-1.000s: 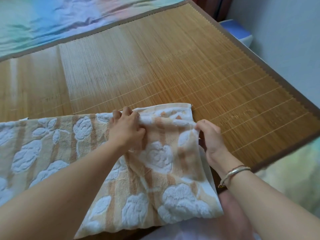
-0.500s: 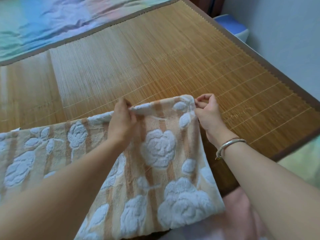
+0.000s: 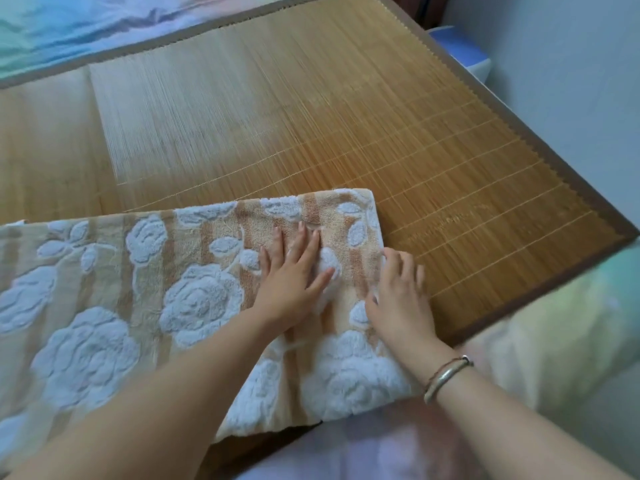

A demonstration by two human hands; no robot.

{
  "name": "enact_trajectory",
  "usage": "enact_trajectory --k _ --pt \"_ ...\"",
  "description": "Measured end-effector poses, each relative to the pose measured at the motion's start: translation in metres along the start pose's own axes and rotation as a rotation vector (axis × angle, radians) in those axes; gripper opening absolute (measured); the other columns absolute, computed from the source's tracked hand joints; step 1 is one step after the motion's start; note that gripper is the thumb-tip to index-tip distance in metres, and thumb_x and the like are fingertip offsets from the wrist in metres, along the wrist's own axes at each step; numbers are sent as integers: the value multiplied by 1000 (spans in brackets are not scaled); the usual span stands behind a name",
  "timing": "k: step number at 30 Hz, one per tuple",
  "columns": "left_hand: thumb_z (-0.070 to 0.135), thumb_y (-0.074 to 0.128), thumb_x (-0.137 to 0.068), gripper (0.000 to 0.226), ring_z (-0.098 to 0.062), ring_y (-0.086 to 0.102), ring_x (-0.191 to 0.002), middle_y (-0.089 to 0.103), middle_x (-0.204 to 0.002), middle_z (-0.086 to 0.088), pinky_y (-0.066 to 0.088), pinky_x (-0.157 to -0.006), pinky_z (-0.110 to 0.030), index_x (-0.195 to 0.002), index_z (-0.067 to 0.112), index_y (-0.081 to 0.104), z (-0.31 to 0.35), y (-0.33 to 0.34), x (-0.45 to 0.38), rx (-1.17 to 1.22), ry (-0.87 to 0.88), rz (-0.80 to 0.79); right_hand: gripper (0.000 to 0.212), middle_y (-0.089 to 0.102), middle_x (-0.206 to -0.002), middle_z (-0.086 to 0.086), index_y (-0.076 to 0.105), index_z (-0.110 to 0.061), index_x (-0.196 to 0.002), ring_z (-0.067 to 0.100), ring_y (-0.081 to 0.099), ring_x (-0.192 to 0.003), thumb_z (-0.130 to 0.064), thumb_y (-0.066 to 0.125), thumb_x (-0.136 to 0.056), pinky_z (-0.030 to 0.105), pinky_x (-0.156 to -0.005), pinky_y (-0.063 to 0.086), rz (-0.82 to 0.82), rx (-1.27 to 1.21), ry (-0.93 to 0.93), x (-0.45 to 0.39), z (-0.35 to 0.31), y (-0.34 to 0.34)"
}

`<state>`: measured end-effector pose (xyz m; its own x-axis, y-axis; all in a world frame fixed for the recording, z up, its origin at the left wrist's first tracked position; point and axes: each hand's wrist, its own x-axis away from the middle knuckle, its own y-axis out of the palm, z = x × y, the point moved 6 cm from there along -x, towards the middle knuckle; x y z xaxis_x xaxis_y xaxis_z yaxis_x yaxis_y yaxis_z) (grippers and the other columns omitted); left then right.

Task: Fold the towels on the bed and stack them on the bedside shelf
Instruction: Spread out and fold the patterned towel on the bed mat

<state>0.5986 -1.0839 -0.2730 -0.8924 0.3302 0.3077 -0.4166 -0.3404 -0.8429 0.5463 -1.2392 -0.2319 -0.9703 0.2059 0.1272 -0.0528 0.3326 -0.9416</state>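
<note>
Head view, nearest the camera, showed two bare forearms reaching forward, the right one wearing a metal bracelet (image 3: 446, 375) at the wrist. Both hands rested on a towel (image 3: 145, 296) that lay across the near edge of a bamboo mat (image 3: 311, 116) on the bed. The towel was tan with darker tan stripes and raised white rose shapes, thick and fluffy in texture; its right end looked doubled over, with a neat straight edge and a squared far corner, while the rest ran off the left side of the picture. The left hand (image 3: 294, 275) lay flat on the towel with fingers spread and stretched out, palm down, gripping nothing. The right hand (image 3: 401, 296) sat just beside it at the towel's right edge, fingers curled over that edge; whether it pinched the cloth could not be told. Beyond the towel the mat stretched bare to its brown border. Farther off lay a bedsheet (image 3: 69, 22) in pale blue and green, and at the far right a pale wall.
</note>
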Motion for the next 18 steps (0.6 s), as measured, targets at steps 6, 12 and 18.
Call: enact_trajectory --k 6,12,18 --pt "67 17 -85 72 -6 2 -147 3 -159 18 -10 -117 -41 -151 38 12 -44 -34 53 96 81 157 52 51 -135 8 52 -16 -123 29 44 -131 -23 65 -73 48 -109 34 -81 80 -443 49 -75 26" --pt "84 12 -75 88 -4 -10 -146 -10 -156 23 -5 -118 -47 -150 39 0 -174 -43 185 -87 -96 57 76 35 -151 7 37 -21 -139 26 28 -142 -49 47 -69 51 -115 23 -382 110 -655 126 -151 74" --pt "72 38 -81 85 -17 3 -148 0 -159 16 13 -115 -56 -151 38 3 -268 -53 280 -289 -81 -37 83 -19 -158 10 -3 -18 -152 26 -16 -146 -19 47 -86 52 -117 1 -464 302 -556 158 -191 101"
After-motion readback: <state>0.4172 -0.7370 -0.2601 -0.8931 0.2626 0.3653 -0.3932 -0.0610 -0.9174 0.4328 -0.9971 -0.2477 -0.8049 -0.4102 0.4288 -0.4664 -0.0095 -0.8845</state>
